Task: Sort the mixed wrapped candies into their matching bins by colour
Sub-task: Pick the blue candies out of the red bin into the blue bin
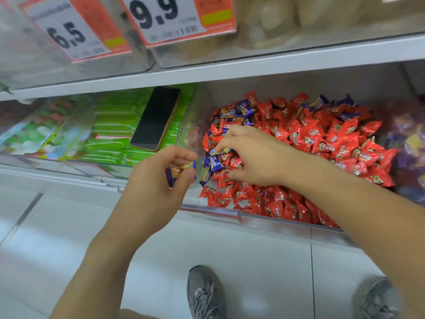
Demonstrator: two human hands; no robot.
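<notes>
The left hand (161,178) curls round a few purple-wrapped candies (178,172) just outside the bin, seemingly banking strays so the right hand (248,155) stays free to pick. That right hand lies spread on the heap of red candies (322,139), thumb and forefinger pinching another purple candy (219,151) near the bin's left wall (195,125). More glossy, crinkled, pillow-shaped purple strays (239,111) lie beyond its knuckles, and a purple bin (409,139) lies blurred past its wrist.
</notes>
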